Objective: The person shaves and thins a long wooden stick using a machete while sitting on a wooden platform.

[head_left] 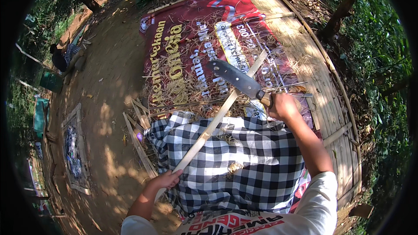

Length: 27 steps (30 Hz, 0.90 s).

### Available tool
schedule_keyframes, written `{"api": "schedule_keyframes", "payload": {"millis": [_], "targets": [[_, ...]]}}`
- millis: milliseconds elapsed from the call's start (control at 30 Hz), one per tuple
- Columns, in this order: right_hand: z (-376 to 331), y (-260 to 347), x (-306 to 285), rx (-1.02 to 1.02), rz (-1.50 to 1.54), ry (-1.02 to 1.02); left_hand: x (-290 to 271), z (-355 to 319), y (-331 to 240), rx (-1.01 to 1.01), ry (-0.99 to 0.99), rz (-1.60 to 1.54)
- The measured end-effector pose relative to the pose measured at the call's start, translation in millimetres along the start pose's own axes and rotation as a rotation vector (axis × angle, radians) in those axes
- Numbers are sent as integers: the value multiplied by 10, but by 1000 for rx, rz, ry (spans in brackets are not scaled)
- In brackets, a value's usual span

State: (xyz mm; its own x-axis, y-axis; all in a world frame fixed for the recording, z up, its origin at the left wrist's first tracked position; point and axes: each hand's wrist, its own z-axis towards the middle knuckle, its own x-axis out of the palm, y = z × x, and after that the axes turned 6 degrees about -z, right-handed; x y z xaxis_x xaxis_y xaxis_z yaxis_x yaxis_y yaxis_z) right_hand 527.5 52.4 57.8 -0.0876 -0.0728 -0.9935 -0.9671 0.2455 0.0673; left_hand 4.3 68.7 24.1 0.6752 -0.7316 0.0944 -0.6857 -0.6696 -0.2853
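I see left hand (167,179) clenched on bamboo strip (217,117), bracing it across checked cloth (235,156); right hand (282,105) grips machete (237,79), blade angled against strip for shaving.

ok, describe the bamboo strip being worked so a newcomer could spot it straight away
Start at the black-and-white checked cloth over the person's lap, in front of the red banner. A long pale bamboo strip crosses it diagonally, left hand gripping its near end, far end out over the banner. Unlike the loose slats on the ground, it meets the big knife in the right hand.
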Motion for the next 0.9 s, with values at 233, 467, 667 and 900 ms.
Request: {"api": "schedule_keyframes", "payload": {"millis": [233,467,667,900], "targets": [[14,-243,99,-125,-70,49,61,8,99,89,-51,-13],[-200,-603,-47,167,37,-244,44,-22,-128,-22,38,6],[-319,-131,-141,-218,-65,-14,49,30,107,59,-78,23],[-185,-881,-72,321,-55,-258,35,-38,-134,25,13,69]]}}
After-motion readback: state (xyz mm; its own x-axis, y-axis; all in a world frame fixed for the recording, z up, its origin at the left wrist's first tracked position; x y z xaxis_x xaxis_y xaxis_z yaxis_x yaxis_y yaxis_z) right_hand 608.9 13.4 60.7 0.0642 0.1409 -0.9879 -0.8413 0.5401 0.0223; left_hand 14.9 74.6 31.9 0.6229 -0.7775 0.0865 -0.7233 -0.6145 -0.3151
